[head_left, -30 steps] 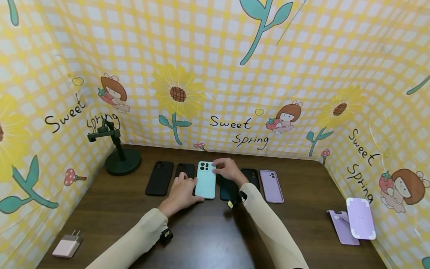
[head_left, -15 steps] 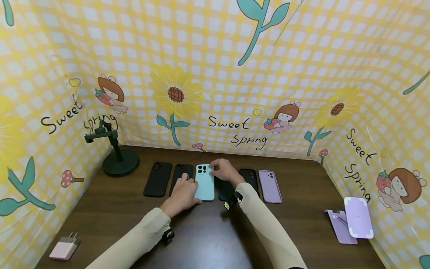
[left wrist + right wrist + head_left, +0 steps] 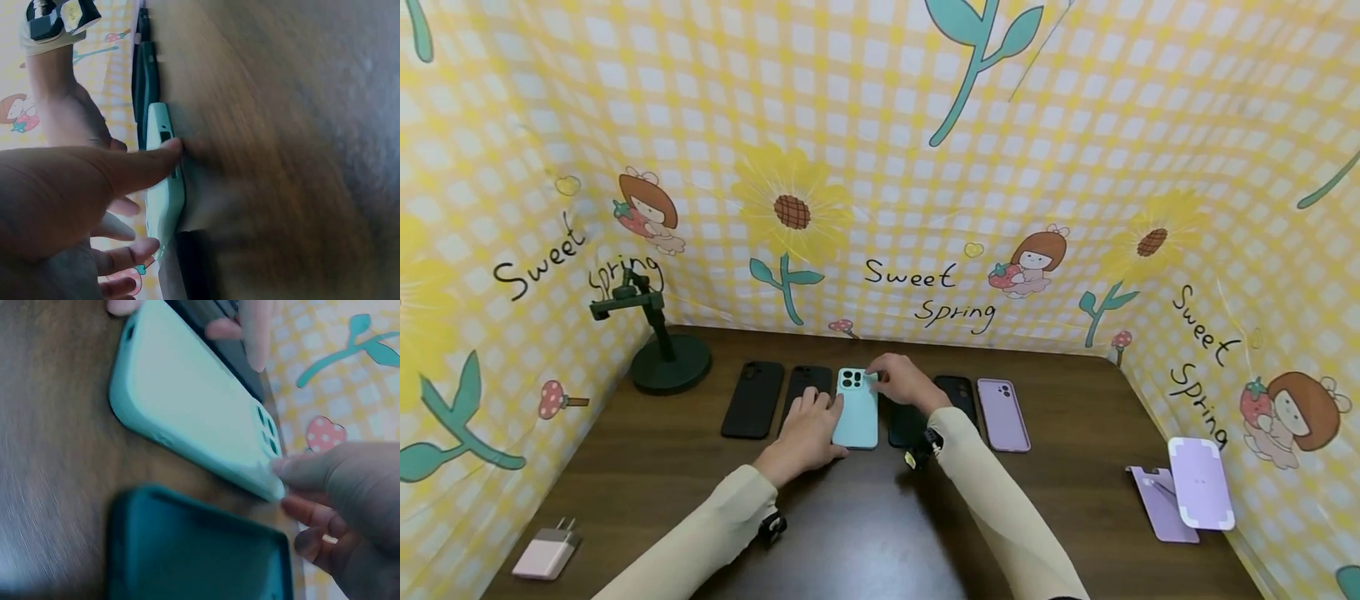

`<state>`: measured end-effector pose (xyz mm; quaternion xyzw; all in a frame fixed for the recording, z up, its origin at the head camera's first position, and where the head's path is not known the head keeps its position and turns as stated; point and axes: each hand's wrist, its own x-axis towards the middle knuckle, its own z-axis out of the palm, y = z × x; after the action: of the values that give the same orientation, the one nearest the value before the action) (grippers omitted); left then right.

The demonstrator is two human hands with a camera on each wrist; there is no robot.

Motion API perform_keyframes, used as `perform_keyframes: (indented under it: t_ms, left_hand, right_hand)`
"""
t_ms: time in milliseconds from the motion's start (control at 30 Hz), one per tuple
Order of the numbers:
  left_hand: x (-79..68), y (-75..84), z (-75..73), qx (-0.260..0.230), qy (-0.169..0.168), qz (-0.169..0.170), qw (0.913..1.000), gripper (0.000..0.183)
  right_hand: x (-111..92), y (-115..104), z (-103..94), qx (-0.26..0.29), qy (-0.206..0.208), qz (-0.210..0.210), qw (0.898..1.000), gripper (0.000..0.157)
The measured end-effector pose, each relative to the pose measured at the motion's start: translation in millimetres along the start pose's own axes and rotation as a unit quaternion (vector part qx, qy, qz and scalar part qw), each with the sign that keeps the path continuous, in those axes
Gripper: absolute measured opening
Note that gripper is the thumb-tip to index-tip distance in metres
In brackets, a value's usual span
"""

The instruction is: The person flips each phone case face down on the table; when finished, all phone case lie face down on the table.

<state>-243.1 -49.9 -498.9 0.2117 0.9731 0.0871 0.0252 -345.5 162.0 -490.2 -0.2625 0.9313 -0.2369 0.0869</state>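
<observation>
A mint-green phone case lies back up on the dark wooden table, within a row of cases. My left hand is at its lower left. The left thumb touches the bottom edge, while the other fingers spread loosely along the left side, over a black phone case. At the case's top right corner, my right hand pinches it between thumb and fingers. In the right wrist view, a dark teal case lies beside the mint one, apart from it. The right hand and wrist partly cover that teal case in the head view.
Another black case ends the row on the left. A black case and a lilac case lie to the right. Around them are a dark green stand, a charger plug and a lilac phone stand.
The mint case has slid slightly toward the person, with both hands staying on it. The head view has shifted slightly.
</observation>
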Motion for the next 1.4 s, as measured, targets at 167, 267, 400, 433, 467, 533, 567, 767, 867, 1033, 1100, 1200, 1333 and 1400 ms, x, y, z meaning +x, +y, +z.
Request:
perform_keyframes:
  t_ms: [167, 267, 400, 433, 467, 533, 567, 767, 867, 1033, 1100, 1200, 1333, 1400]
  left_hand:
    - [-3.4, -1.9, 0.0, -0.040, 0.019, 0.018, 0.9988, 0.085]
    - [-3.6, -0.7, 0.1, -0.049, 0.032, 0.033, 0.9977, 0.075]
    - [-2.6, 4.6, 3.3, -0.067, 0.038, 0.061, 0.9952, 0.064]
    - [-1.9, 7.5, 5.7, -0.073, 0.038, 0.068, 0.9942, 0.062]
    - [-1.2, 10.5, 8.3, -0.076, 0.039, 0.075, 0.9936, 0.060]
    - [0.2, 16.6, 12.9, -0.080, 0.035, 0.087, 0.9924, 0.057]
    - [1.2, 19.8, 15.2, -0.079, 0.032, 0.093, 0.9920, 0.055]
    - [9.5, 40.1, 20.1, -0.057, 0.012, 0.123, 0.9907, 0.045]
    - [13.8, 48.4, 21.6, -0.039, 0.009, 0.126, 0.9912, 0.041]
    - [20.4, 56.0, 24.9, -0.026, 0.029, 0.110, 0.9931, 0.030]
    - [22.4, 57.9, 26.1, -0.030, 0.042, 0.105, 0.9932, 0.024]
    - [25.1, 60.6, 28.3, -0.032, 0.062, 0.101, 0.9925, 0.013]
    - [28.0, 64.8, 32.3, -0.022, 0.087, 0.091, 0.9918, 0.018]
    - [29.0, 67.0, 34.3, -0.016, 0.095, 0.086, 0.9916, 0.023]
  right_hand:
    - [-18, 20, -19.6, 0.014, 0.020, 0.033, 0.999, 0.030]
    - [-31, 36, -29.7, 0.008, 0.031, 0.061, 0.998, 0.031]
    - [-45, 54, -32.5, -0.011, 0.022, 0.071, 0.997, 0.036]
    - [-48, 57, -31.6, -0.017, 0.018, 0.068, 0.997, 0.037]
    - [-50, 59, -30.7, -0.019, 0.012, 0.064, 0.998, 0.037]
    - [-53, 62, -28.4, -0.020, 0.005, 0.055, 0.998, 0.036]
    - [-53, 63, -27.5, -0.022, 0.003, 0.051, 0.998, 0.035]
    - [-54, 61, -28.4, -0.018, -0.021, 0.066, 0.997, 0.033]
    - [-55, 61, -30.1, -0.026, -0.028, 0.078, 0.996, 0.032]
    - [-54, 65, -28.8, -0.033, -0.028, 0.091, 0.995, 0.032]
    - [-54, 66, -26.3, -0.035, -0.025, 0.086, 0.995, 0.032]
    - [-53, 68, -22.6, -0.033, -0.017, 0.082, 0.996, 0.033]
    - [-51, 68, -19.4, -0.030, -0.001, 0.081, 0.996, 0.032]
    - [-50, 67, -18.6, -0.027, 0.005, 0.079, 0.996, 0.031]
